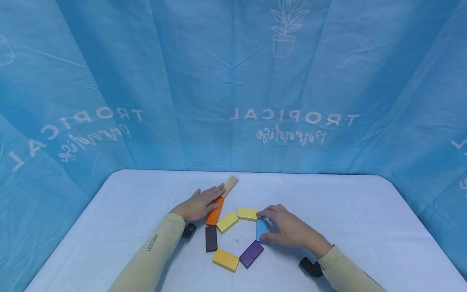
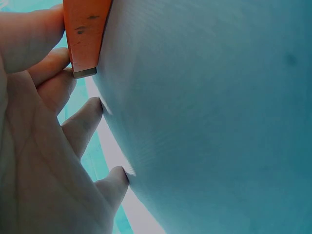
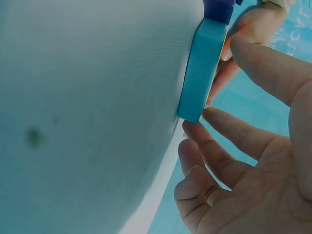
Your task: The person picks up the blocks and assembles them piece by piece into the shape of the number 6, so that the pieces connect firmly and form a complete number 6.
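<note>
My left hand (image 1: 198,204) lies flat over the junction of an orange block (image 1: 215,213) and a pale wooden block (image 1: 230,185). Its thumb touches the orange block (image 2: 87,34); the fingers are stretched out. At the ring's right side, my right hand (image 1: 288,227) holds a light blue block (image 1: 261,229) between thumb and fingertips, towards its two ends. In the right wrist view the fingertips meet one end of the blue block (image 3: 202,73), and the outer fingers are bent. A pale yellow block (image 1: 247,214) adjoins the blue one, close to the index finger.
A second pale yellow block (image 1: 228,222), a black block (image 1: 211,239), a deep yellow block (image 1: 226,260) and a purple block (image 1: 251,254) complete the ring's outline on the white table (image 1: 328,194). Blue printed cloth (image 1: 204,81) hangs behind the table.
</note>
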A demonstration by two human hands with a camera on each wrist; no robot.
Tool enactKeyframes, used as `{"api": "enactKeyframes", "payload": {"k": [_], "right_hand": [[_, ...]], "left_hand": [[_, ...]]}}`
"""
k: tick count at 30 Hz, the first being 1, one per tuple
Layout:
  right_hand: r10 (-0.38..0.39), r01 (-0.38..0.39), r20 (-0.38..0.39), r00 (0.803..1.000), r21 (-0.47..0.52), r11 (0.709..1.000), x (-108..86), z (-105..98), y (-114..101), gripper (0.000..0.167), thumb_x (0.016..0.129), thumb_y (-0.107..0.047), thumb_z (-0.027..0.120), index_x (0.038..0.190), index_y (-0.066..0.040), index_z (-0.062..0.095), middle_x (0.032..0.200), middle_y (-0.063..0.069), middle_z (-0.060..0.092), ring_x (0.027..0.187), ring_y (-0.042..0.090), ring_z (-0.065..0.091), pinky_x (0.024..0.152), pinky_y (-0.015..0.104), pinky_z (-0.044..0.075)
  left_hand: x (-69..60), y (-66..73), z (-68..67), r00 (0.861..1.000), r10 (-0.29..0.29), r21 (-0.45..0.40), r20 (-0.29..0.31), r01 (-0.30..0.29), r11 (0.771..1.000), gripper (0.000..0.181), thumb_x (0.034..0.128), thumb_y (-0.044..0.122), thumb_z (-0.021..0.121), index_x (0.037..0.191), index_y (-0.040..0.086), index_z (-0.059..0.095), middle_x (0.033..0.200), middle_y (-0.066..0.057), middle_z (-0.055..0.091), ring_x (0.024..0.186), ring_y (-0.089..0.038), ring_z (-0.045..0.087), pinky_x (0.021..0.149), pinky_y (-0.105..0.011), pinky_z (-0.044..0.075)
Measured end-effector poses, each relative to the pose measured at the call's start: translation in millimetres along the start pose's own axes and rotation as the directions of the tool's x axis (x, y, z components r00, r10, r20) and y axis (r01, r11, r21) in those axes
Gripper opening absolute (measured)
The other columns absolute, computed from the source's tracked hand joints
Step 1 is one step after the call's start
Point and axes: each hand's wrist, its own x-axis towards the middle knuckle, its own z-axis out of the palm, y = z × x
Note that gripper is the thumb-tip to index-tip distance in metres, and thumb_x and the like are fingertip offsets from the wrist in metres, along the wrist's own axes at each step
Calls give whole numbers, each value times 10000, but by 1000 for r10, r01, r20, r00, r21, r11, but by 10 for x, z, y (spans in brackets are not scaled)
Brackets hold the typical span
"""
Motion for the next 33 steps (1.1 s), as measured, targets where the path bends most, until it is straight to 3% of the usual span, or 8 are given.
{"api": "enactKeyframes", "payload": {"k": [16, 33], "right_hand": [[-13, 13, -13, 1000, -11, 1000, -14, -10, -14, 583, 895, -381, 763, 1377, -93, 604, 1323, 51, 597, 1238, 248, 520, 1030, 495, 464], [146, -148, -139, 979, -2, 989, -277, -209, 265, 489, 918, -304, 750, 1358, -134, 625, 1296, 13, 618, 1123, 222, 581, 933, 465, 515]], "left_hand": [[8, -14, 8, 1000, -25, 17, 0, 25, 1000, 583, 1078, 288, 474, 1611, 177, 264, 1667, -25, 219, 1527, -271, 197, 1206, -606, 88], [-35, -113, 6, 1000, 23, -50, 3, -23, 998, 574, 1086, 305, 445, 1613, 179, 253, 1670, -25, 203, 1529, -275, 185, 1210, -596, 74]]}}
